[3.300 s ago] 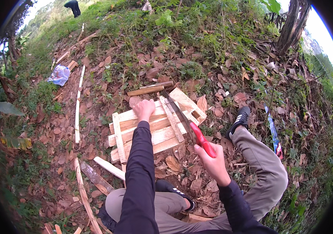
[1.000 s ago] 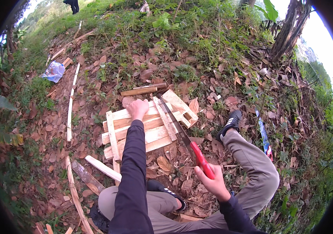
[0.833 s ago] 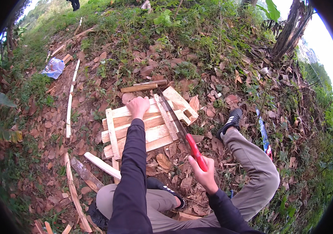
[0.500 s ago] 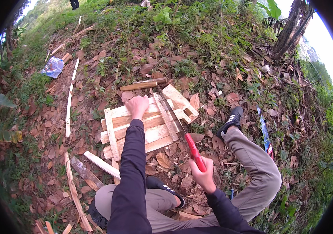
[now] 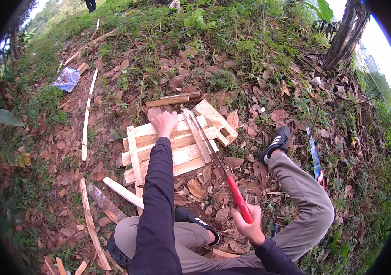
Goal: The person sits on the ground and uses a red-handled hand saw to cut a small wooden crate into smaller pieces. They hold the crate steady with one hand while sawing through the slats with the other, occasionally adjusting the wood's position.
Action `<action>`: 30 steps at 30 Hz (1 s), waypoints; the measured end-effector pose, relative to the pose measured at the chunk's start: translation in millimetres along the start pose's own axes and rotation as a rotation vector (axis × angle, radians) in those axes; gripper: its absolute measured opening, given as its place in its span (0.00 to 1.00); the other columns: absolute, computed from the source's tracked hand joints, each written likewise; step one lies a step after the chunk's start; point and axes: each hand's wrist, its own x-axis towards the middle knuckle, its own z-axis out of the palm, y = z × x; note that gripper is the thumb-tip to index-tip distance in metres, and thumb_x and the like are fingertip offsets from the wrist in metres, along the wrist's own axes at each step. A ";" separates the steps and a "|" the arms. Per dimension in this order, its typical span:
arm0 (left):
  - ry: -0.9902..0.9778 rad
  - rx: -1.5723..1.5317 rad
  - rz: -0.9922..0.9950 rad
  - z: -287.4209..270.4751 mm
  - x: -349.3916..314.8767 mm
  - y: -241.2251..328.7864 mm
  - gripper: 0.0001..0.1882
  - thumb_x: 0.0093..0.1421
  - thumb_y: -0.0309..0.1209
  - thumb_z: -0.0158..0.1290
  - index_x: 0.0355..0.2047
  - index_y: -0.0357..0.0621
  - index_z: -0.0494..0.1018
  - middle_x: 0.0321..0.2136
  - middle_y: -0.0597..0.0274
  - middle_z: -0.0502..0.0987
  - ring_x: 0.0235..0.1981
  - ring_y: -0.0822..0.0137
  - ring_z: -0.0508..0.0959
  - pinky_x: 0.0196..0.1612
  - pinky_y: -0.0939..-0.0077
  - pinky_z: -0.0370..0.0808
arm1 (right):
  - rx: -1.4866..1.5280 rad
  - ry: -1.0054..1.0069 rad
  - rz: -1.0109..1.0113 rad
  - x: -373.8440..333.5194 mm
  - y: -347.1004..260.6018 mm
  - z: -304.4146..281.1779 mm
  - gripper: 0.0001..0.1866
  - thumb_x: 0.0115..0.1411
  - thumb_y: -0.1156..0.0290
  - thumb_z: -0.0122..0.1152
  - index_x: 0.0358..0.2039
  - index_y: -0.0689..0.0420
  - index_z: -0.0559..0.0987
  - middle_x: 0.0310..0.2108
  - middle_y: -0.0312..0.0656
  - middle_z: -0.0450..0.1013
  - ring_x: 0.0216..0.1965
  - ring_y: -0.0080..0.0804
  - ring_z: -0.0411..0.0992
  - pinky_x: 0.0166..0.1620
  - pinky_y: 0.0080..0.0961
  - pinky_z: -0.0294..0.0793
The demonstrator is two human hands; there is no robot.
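Head view, and here's the left hand (image 5: 165, 123), fingers curled, atop the slatted wooden panel (image 5: 184, 157) on the leaf-strewn ground (image 5: 113, 133); gripping or only pressing, I can't tell. The right hand (image 5: 248, 224) is wrapped round the handle of the red-handled saw (image 5: 232, 184), blade slanting just beside the right cross strip (image 5: 197, 136)! Sawing looks to be the step; the next stroke calls for a steady panel and straight line.
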 end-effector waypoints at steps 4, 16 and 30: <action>0.024 0.002 0.008 3.6 1.5 -4.1 0.31 0.63 0.49 0.38 0.45 0.36 0.81 0.48 0.42 0.80 0.54 0.49 0.78 0.62 0.54 0.64 | -0.007 0.025 0.028 12.2 -3.0 8.9 0.15 0.60 0.74 0.62 0.18 0.59 0.71 0.14 0.25 0.62 0.17 0.10 0.59 0.20 0.17 0.55; 0.033 0.029 0.011 10.3 7.3 -6.6 0.31 0.63 0.50 0.38 0.44 0.38 0.82 0.48 0.43 0.80 0.53 0.49 0.78 0.60 0.52 0.65 | -0.331 0.012 -0.280 19.2 -10.7 -8.7 0.13 0.59 0.67 0.70 0.24 0.61 0.78 0.17 0.41 0.67 0.16 0.35 0.66 0.23 0.29 0.63; 0.029 0.035 0.007 10.4 7.3 -6.2 0.31 0.64 0.50 0.38 0.44 0.36 0.81 0.47 0.41 0.80 0.51 0.48 0.79 0.58 0.54 0.67 | -0.034 0.104 -0.076 23.4 2.8 12.5 0.14 0.62 0.72 0.62 0.20 0.60 0.73 0.13 0.26 0.60 0.16 0.11 0.55 0.20 0.21 0.52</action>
